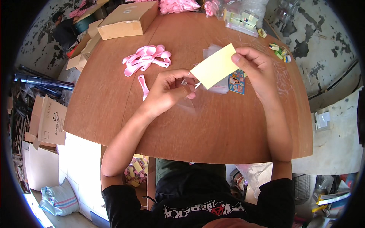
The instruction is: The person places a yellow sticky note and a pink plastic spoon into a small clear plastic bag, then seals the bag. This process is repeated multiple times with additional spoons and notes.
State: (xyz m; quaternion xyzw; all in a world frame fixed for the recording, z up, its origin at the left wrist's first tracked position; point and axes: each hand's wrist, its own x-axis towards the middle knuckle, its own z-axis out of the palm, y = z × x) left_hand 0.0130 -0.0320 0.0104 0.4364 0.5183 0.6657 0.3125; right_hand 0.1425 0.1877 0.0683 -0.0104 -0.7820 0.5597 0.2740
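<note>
Pinching a plain yellow card (215, 68) by its right end, the right hand (258, 66) holds it tilted above the table, thumb on its face. The left hand (169, 89), apart from the right, has thumb and fingers clamped on a thin clear plastic bag (186, 104), just beside the card's left end; whether it touches the card too, I can't tell from here. Beyond and beneath the card lie flat clear sleeves (220, 89) and a blue printed card (236, 83).

The brown wooden tabletop (213, 133) has a worn, streaky grain. On its left part sits a loose heap of pink plastic spoons (146, 59), with a single pink spoon (143, 86) lying nearer the left hand. Along the far side I see a taped cardboard box (127, 21) and bundles of pink pieces (178, 5); small yellow and green pieces (280, 52) lie by the right edge.

Around us, the pale walls (315, 28) are peeling in dark patches. At the far left is another person (64, 32) in dark clothing. Nearer, an opened carton (51, 119) and a striped sack (59, 199) stand beside white floor tiles (74, 159).
</note>
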